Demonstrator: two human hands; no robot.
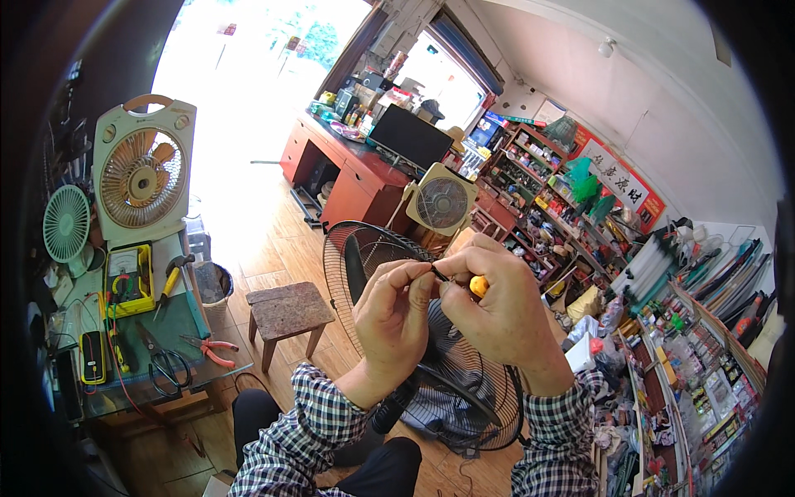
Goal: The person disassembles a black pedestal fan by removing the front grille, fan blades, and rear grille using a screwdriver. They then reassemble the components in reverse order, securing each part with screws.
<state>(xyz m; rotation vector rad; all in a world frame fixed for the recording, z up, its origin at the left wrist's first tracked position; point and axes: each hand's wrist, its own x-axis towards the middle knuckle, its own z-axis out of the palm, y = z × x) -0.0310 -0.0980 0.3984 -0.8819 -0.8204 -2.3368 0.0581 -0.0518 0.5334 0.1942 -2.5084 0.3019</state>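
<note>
Dark piece (438, 273) between fingers (422, 287), fan guard edge (521, 406) beyond

**Dark strip pinched in front of a black fan**

I can see a thin dark strip (440, 272), most of it hidden, pinched between the fingertips of the left hand (393, 311) and right hand (505, 302). A rounded yellow end (479, 287) pokes out from the right hand's curled fingers; the rest is covered. Beyond them is the big fan (435, 354), its round wire cage tilted, dark blades showing inside, its middle partly blocked by the hands.
</note>
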